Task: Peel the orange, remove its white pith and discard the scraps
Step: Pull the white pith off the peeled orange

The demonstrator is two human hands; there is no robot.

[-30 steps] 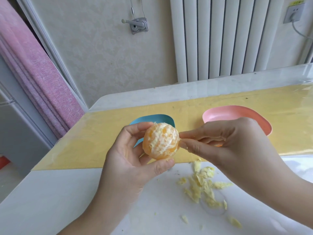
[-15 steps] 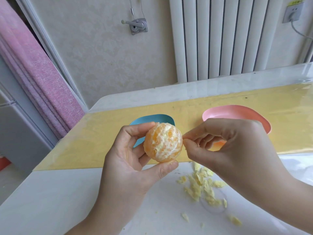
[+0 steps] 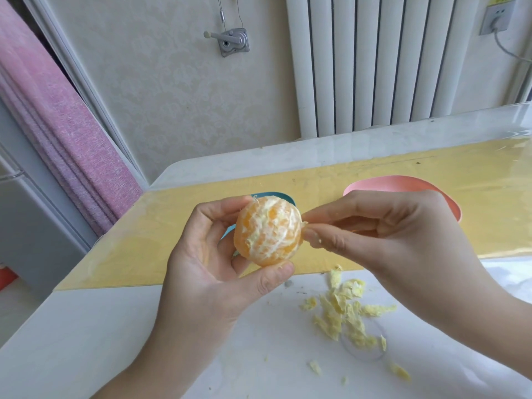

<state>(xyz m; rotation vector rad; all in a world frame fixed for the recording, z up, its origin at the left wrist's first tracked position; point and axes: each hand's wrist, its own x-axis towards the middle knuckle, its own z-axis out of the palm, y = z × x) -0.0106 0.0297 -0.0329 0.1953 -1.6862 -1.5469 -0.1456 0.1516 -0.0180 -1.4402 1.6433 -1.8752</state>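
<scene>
Nearest, a loose heap of pale scraps (image 3: 345, 315) lies on the white counter (image 3: 86, 341), right of the hands and probably dropped there as it was pulled off, not yet discarded. Above the counter's near part the left hand (image 3: 207, 272) holds the orange (image 3: 267, 231) in the air, thumb beneath and fingers (image 3: 221, 207) curled over its top, so the side still webbed with white faces the person. The peel is off; pith (image 3: 304, 224) remains in patches. The right hand (image 3: 388, 240) meets the fruit's right side, thumb and forefinger closed in a pinch on a thin strand, placed to draw it away. Behind the hands, on a yellow mat (image 3: 172, 226), sit a blue bowl (image 3: 285, 197), mostly hidden by the orange, and a pink bowl (image 3: 403, 182), likely meant for fruit and waste. Farthest stands a white radiator (image 3: 374, 67)
</scene>
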